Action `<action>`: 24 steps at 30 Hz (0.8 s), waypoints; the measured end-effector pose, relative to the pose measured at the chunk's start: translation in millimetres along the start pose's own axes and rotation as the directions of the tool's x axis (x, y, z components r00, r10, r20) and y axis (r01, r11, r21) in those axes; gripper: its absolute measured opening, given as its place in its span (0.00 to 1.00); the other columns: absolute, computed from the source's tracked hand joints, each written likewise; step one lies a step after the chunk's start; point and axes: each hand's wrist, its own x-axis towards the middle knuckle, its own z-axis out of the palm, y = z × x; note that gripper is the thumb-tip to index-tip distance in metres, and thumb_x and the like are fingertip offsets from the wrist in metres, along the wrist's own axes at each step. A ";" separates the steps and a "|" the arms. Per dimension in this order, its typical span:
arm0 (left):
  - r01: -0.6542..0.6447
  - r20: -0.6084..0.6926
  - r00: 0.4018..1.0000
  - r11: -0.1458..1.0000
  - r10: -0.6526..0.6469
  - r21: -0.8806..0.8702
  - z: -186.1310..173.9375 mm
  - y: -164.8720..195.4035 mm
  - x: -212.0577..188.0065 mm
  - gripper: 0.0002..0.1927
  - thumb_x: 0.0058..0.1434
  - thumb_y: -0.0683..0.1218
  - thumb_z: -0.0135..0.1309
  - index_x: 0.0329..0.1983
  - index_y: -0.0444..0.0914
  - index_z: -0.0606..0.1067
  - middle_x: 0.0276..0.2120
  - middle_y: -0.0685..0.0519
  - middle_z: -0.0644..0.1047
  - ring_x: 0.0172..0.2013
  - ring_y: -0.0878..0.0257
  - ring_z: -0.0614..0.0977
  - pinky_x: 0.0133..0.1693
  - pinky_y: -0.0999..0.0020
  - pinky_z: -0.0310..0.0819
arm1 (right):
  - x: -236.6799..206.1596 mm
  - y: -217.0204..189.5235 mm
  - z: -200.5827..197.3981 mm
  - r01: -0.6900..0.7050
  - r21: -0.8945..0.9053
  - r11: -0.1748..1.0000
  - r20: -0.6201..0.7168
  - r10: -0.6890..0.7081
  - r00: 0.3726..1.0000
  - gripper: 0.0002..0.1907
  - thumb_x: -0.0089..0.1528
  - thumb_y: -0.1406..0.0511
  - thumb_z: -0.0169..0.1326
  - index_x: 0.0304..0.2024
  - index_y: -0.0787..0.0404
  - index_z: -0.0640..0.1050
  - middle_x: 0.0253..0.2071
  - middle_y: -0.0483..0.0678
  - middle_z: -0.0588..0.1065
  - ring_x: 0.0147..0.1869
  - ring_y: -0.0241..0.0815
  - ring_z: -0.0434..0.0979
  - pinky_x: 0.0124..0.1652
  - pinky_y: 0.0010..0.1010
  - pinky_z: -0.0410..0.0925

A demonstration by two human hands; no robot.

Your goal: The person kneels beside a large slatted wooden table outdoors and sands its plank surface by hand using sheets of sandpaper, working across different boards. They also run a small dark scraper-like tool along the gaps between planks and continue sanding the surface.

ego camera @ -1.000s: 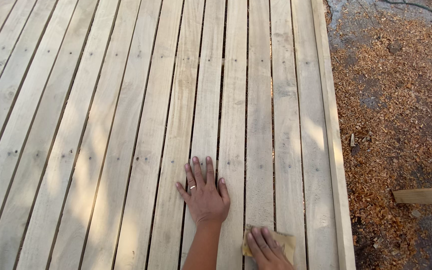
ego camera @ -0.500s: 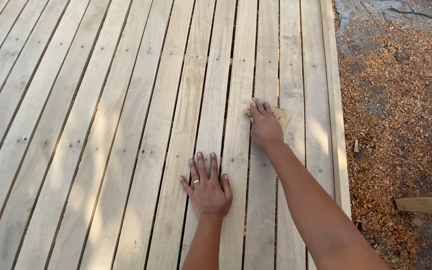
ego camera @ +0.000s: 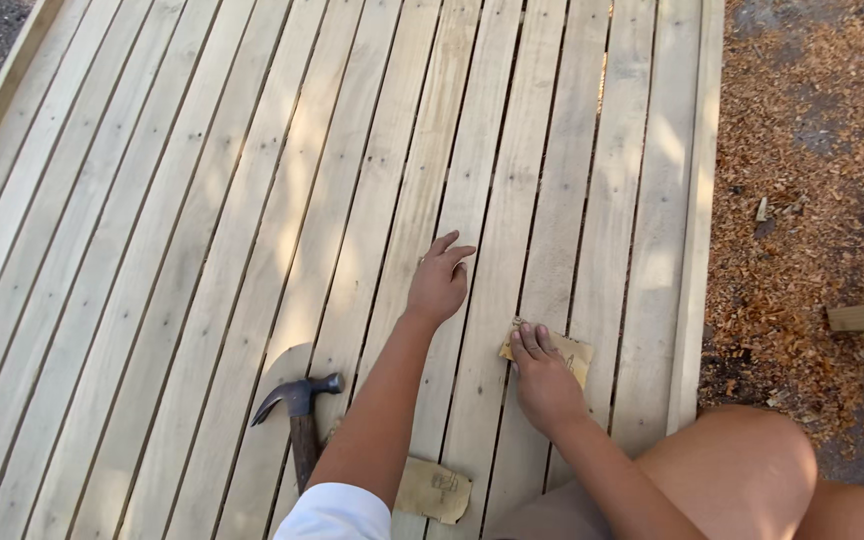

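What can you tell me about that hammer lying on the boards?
The hammer is a claw hammer with a dark grey metal head and a brown handle that looks like wood. It lies flat on the pale wooden deck, near the bottom of the picture. Its head points up the frame, with the curved claw to the left and the striking face to the right. The handle runs down toward the lower edge, its end out of view. Neither hand touches it; the left arm passes just to its right.

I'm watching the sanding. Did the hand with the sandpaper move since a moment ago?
Yes. The right hand slid the sandpaper back down the slat toward the person; half a second ago it lay beyond the left hand, now nearer.
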 end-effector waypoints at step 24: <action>0.025 -0.279 0.956 0.921 0.091 0.388 -74.1 -116.7 -269.1 0.09 0.67 0.45 0.51 0.42 0.34 0.77 0.44 0.41 0.82 0.41 0.45 0.83 0.44 0.54 0.78 | -16.1 -72.9 -29.5 0.273 -0.152 0.950 -0.389 -0.311 0.867 0.24 0.64 0.60 0.51 0.64 0.48 0.74 0.68 0.45 0.71 0.73 0.52 0.66 0.65 0.52 0.63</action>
